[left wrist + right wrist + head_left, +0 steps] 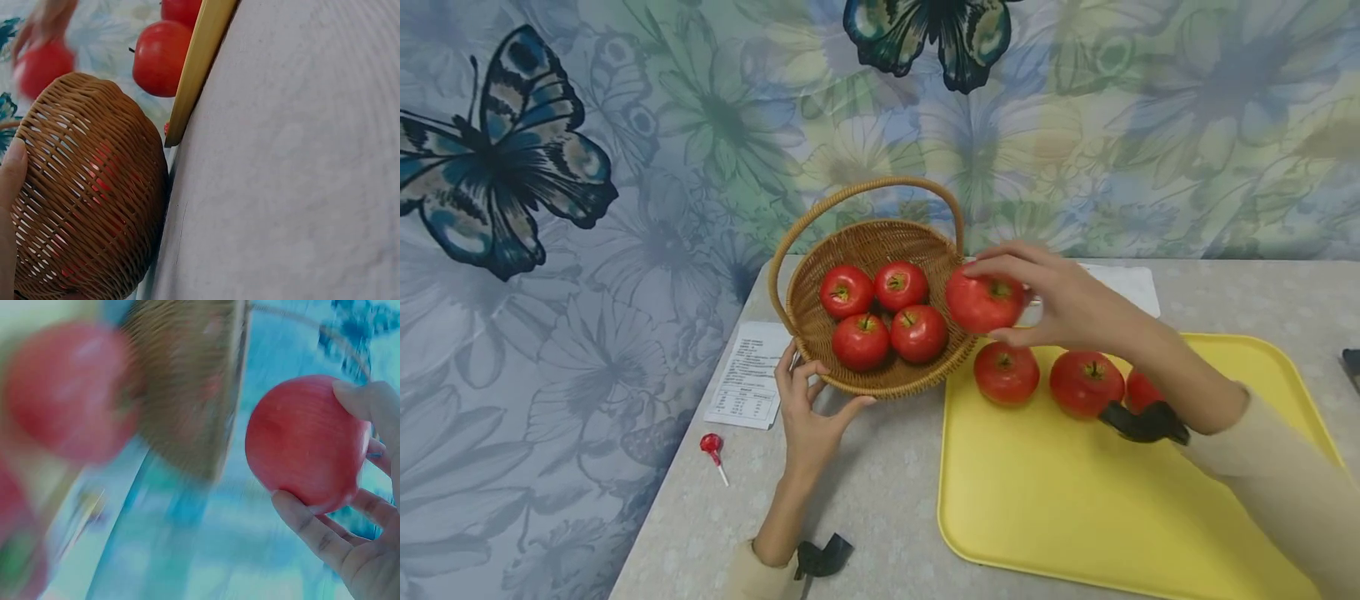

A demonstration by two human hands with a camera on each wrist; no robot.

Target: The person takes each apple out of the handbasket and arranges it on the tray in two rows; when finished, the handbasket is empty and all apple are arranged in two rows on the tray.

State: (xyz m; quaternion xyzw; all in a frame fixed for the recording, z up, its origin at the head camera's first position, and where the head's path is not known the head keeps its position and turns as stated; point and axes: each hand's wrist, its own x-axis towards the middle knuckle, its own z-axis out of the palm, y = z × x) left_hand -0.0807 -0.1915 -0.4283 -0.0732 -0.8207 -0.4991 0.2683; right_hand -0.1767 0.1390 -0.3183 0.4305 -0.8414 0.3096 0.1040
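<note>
A red apple (983, 298) is in my right hand (1060, 296), pinched between thumb and fingers over the right rim of the wicker basket (880, 390). The right wrist view shows the same apple (306, 444) with the fingers spread around its sides. Inside the basket lie several red apples, among them one at the front (861, 342). My left hand (812, 417) holds the basket at its lower left rim, fingers curled at the edge and thumb along the front. In the left wrist view the thumb (12, 172) lies against the woven side.
A yellow tray (1075, 500) on the right carries more apples along its far edge, one nearest the basket (1006, 373). Left of the basket are a printed paper (748, 375) and a red lollipop (711, 444). White paper (1123, 287) lies behind the tray. A patterned cloth (700, 125) hangs behind.
</note>
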